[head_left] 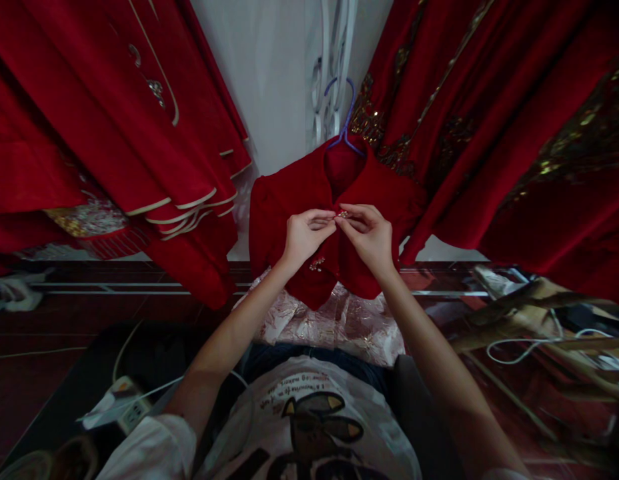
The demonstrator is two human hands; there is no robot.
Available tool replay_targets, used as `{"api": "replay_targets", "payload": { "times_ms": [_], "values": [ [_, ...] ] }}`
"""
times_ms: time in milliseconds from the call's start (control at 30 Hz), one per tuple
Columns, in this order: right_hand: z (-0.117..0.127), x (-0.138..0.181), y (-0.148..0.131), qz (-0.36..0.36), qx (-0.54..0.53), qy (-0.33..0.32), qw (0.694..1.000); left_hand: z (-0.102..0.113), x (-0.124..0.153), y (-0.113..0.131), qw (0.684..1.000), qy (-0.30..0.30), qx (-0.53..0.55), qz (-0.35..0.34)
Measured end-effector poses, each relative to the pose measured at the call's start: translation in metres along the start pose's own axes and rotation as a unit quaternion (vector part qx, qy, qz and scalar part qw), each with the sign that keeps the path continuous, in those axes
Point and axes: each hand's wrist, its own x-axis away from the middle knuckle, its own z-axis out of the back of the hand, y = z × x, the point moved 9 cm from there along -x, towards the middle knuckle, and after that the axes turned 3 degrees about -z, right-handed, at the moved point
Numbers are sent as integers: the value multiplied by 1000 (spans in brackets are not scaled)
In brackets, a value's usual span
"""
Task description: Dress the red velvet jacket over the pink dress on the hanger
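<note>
"Jacket [292,200]: where do you have it?"

"On my feed it hangs from a hanger [347,127], hem above a shiny sheet [334,327]. The left hand's [307,238] grip looks narrow, pinching the front edge; the right hand's [368,239] is closed on the beads [343,214] there."

"What could go wrong?"

"Beads that small could slip from the fingertips, I'd judge, and this dim light would make them hard to find. A hard tug could pucker the front or swing the hanger."

"And around it?"

"The sheet covers the lap; cloth or plastic, I can't tell. Red clothes [139,113] hang both sides, a pale wall [264,60] behind, tiled floor [154,303] below. A power strip [134,403] sits lower left."
</note>
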Motion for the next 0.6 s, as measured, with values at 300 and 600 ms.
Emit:
{"api": "replay_targets", "payload": {
  "times_ms": [300,600],
  "values": [
    [-4,-6,12,-9,9,-49,999,-6,1,-7,999,-24,-15,-15],
    [-21,32,4,97,167,-90,977,-18,11,-8,996,-49,69,2]
  ]
}}
